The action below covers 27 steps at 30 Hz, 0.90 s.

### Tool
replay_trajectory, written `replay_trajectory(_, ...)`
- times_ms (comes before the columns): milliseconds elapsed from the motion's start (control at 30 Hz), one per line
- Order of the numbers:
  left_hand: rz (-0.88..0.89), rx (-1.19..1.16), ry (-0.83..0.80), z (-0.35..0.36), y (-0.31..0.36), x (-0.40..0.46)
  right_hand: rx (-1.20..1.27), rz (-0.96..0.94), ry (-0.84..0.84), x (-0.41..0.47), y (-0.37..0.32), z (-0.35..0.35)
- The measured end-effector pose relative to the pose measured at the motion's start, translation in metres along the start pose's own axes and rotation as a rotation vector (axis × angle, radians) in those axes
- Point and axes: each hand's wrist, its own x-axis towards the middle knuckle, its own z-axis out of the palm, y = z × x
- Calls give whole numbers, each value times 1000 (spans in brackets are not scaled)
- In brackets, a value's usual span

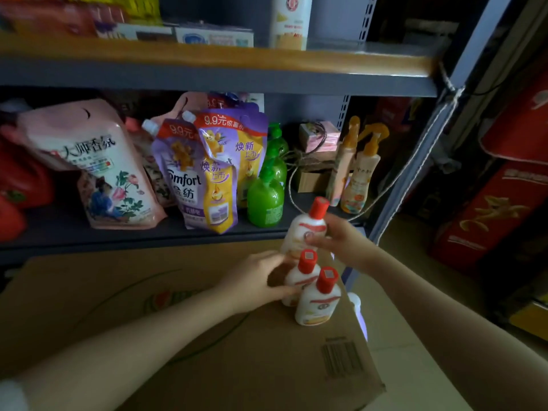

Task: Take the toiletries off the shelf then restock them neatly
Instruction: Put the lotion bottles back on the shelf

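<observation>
Three small white bottles with red caps are at the right end of a cardboard box [207, 366]. My right hand [341, 241] grips the farthest bottle [308, 226], holding it just in front of the shelf edge [148, 244]. My left hand [258, 280] is wrapped around the middle bottle [302, 277], which stands on the box. The nearest bottle [318, 301] stands upright on the box, untouched.
On the shelf stand a pink refill pouch [98, 170], purple Comfort pouches [204, 173], green pump bottles [267, 200], orange spray bottles [358, 170] and small boxes tied with twine. The upper shelf holds a tall white bottle [290, 22]. Red cartons [504, 197] stand on the right.
</observation>
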Motion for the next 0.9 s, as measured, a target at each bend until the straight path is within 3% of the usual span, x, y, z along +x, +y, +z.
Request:
replay_trajectory(300,-207,-206,-62,13,11,18,310,-114,158,-11,-41,-32)
replay_trajectory(500,-60,-99,248,-56,41,39,297,-336,232,-3,-86,-47)
replay_trajectory(700,109,-266,562,-156,84,78,255,-541,410,33,-155,-79)
replay_trajectory(900,200,-278,713,-225,119,116,168,-625,544,91,-214,-117)
